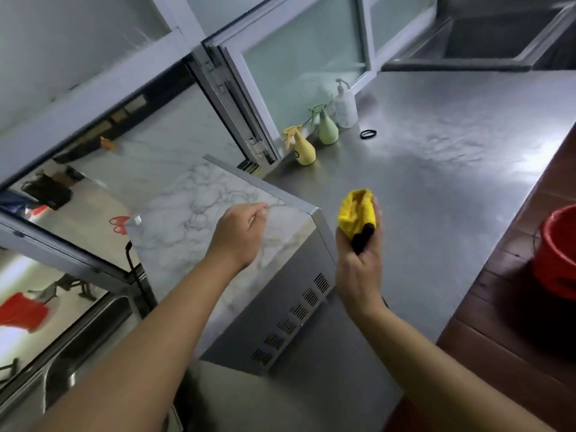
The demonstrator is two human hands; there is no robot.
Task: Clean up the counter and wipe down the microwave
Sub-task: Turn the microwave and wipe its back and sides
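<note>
The microwave (199, 219) stands at the left of the steel counter (436, 188); its top has a marble pattern and its grey side has vent slots. My left hand (240, 235) hovers over or rests on the marble top with fingers loosely curled, holding nothing that I can see. My right hand (361, 254) is raised beside the microwave's right edge and grips a bunched yellow cloth (358, 210) with a black part showing between the fingers.
A yellow spray bottle (304, 148), a green spray bottle (327, 127) and a clear pump bottle (345, 104) stand along the window. A black ring (368, 134) lies near them. A red bucket (558, 251) sits on the floor at the right. A sink (498, 39) lies at the far end.
</note>
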